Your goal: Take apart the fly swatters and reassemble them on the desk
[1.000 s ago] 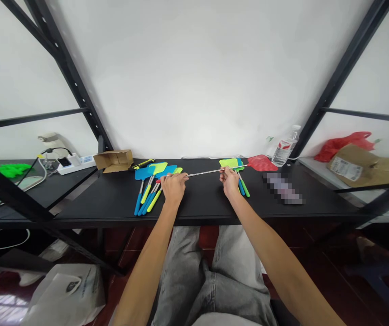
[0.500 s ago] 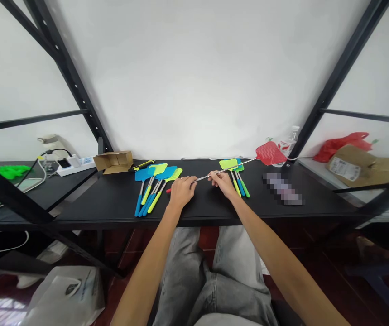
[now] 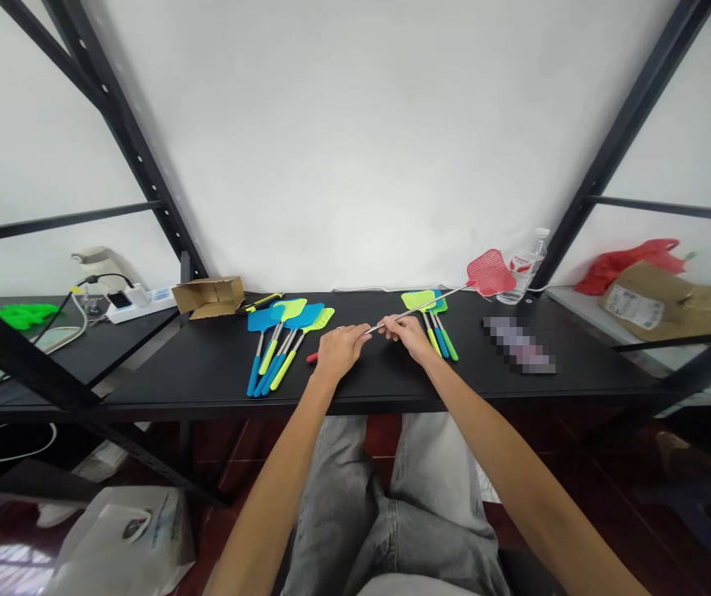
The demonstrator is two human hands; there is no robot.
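Observation:
A fly swatter (image 3: 490,273) with a red head and a long thin metal rod slants across the front of me, its head up at the right. My left hand (image 3: 340,348) is closed around its lower end, where a red handle tip pokes out at the left. Fingers of my right hand (image 3: 405,334) pinch the metal rod a little further along. Left of my hands lie several blue and yellow-green swatters (image 3: 281,348) with short rods. Behind my right hand, more swatters (image 3: 439,331) with yellow, blue and green handles lie together.
An open cardboard box (image 3: 208,298) stands at the table's back left, near a white power strip (image 3: 137,305). A clear bottle (image 3: 524,269) stands at the back right, with a pixelated object (image 3: 520,345) in front. Black frame posts (image 3: 625,124) rise on both sides.
My left hand has shifted slightly right along the swatter, closer to my right hand. The red head has tilted up a little and turned, showing more of the bottle.

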